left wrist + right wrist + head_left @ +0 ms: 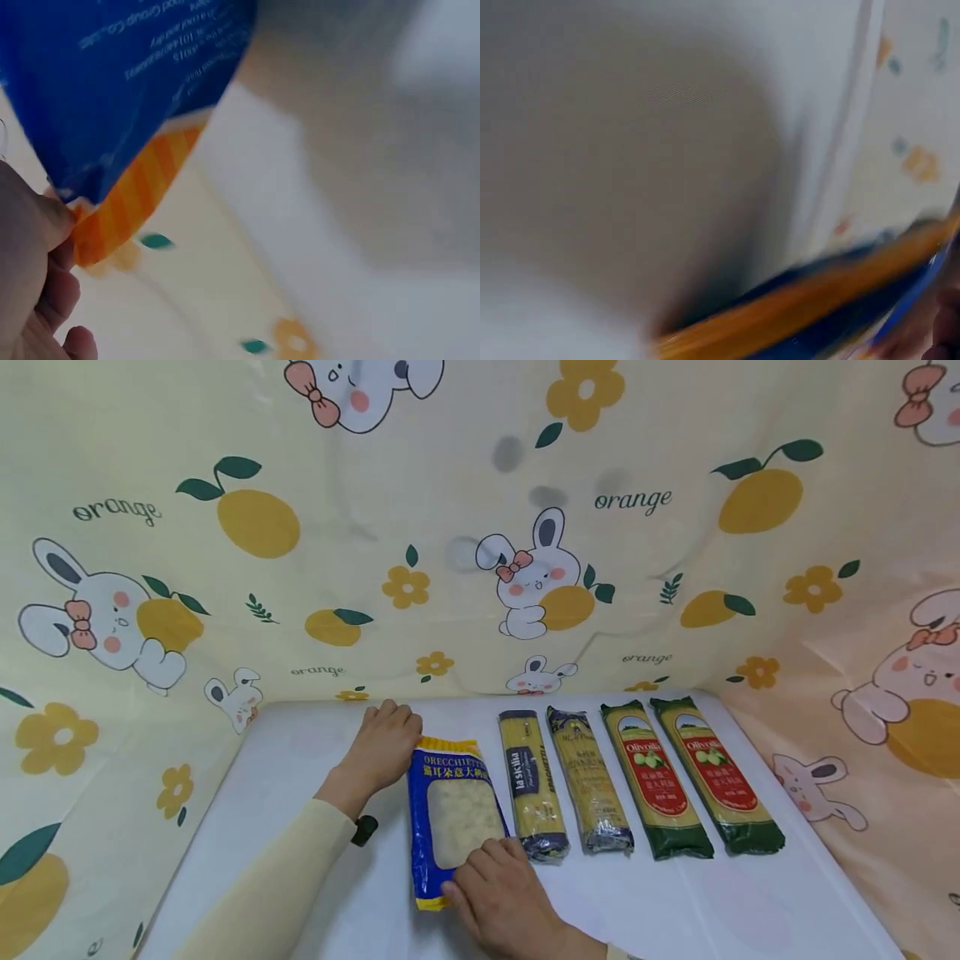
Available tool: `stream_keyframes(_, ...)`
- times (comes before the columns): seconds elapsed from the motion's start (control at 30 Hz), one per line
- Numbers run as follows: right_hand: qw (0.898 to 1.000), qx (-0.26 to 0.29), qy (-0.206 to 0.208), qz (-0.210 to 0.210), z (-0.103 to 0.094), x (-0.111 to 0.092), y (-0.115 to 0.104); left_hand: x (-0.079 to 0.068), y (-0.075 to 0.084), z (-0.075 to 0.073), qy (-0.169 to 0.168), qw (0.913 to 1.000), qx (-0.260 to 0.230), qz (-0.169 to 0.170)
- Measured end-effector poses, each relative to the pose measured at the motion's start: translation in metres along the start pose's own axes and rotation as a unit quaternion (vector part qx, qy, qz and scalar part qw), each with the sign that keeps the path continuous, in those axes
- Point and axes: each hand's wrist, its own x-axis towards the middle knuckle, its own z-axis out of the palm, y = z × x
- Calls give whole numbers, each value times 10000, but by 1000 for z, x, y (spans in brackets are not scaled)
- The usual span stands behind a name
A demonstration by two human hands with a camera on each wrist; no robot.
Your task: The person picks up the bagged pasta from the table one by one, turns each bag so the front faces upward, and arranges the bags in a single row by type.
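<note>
A blue and yellow bag of orecchiette pasta is between my two hands, its clear window facing up. My left hand pinches the upper left corner; in the left wrist view, thumb and fingers grip the orange striped end, and printed text shows on the bag's back. At the lower right corner, my right hand holds the bag with the thumb at the bottom edge and the fingers over the front. The right wrist view is blurred, with the bag's yellow edge raised off the white surface.
Right of the bag lie a la sicilia spaghetti pack, another pasta pack with a dark top and two Olivoilà packs, one nearer and one farther right. A patterned cloth stands behind the white table.
</note>
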Motion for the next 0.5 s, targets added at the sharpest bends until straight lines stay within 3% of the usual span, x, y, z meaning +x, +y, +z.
stream_keyframes(0.07, 9979, -291, -197, 547, 6, -10, 15, -11, -9, 8, -76, 9999, -19, -107)
stream_keyframes(0.2, 9815, -879, -959, 1404, 16, -23, 37, -29, -24, 25, -321, 9989, 101, -316)
stream_keyframes(0.3, 9724, -868, -1494, 1566, 18, -23, 42, -36, -29, 33, -395, 9984, 123, -375)
stream_keyframes(0.5, 9624, -83, -2112, 1705, 19, -7, 45, -37, -28, 40, -260, 9987, 52, -431)
